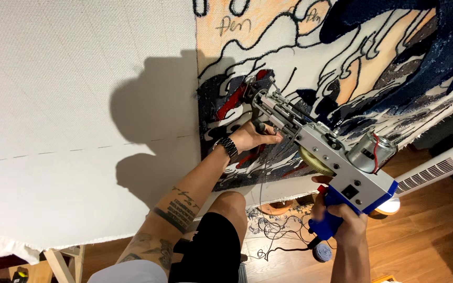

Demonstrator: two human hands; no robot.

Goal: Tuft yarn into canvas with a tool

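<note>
A silver and blue tufting gun [325, 152] presses its needle end against a stretched cloth [79, 105] that carries a partly tufted rug design [342, 57] in navy, white, peach and red. My right hand [342, 220] grips the gun's blue rear handle. My left hand [255, 136], with a metal wristwatch [228, 147], holds the small front grip beside the gun's barrel. The needle tip sits at a red and dark patch near the design's lower left corner.
A white tower fan [436, 167] stands at the right. Loose dark yarn [279, 230] lies tangled on the wooden floor [425, 241] below the frame. A wooden frame leg [53, 259] shows at the bottom left. My bent knee [226, 209] is under the gun.
</note>
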